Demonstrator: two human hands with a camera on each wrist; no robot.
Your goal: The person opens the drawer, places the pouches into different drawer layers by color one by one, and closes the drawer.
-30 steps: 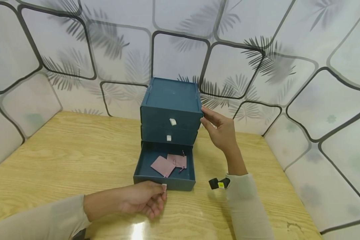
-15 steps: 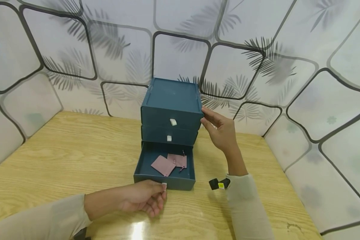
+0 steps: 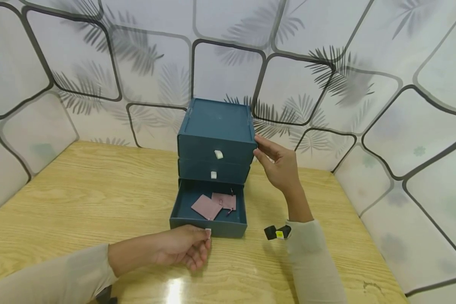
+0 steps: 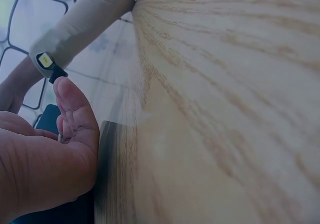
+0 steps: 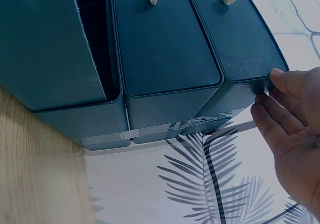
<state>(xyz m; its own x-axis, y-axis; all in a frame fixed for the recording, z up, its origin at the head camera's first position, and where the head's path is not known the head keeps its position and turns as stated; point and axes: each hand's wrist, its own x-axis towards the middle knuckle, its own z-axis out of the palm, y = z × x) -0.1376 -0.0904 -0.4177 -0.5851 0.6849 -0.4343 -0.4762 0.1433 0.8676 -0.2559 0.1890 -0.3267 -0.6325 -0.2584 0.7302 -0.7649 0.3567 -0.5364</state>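
A dark blue box of three stacked drawers (image 3: 220,120) stands on the table, its bottom drawer (image 3: 180,209) pulled out. In that drawer lie two pink fabric pouches (image 3: 207,207) with thin drawstrings, one overlapping the other. My left hand (image 3: 178,247) pinches the white pull tab (image 3: 208,232) on the bottom drawer's front between thumb and fingers, the other fingers loosely curled below. At the box's upper right front corner, my right hand (image 3: 279,166) rests its thumb and fairly straight fingertips; in the right wrist view the right hand (image 5: 295,119) touches the top drawer's edge.
White tabs also stick out from the top drawer (image 3: 218,155) and middle drawer (image 3: 213,175), both pushed in. The wood-grain table (image 3: 118,190) meets a leaf-patterned wall (image 3: 228,71) behind the box. A small black strap piece (image 3: 277,232) is at my right cuff.
The bottom drawer has slid slightly inward, the left hand moving forward with its tab. My right hand keeps its place at the corner.
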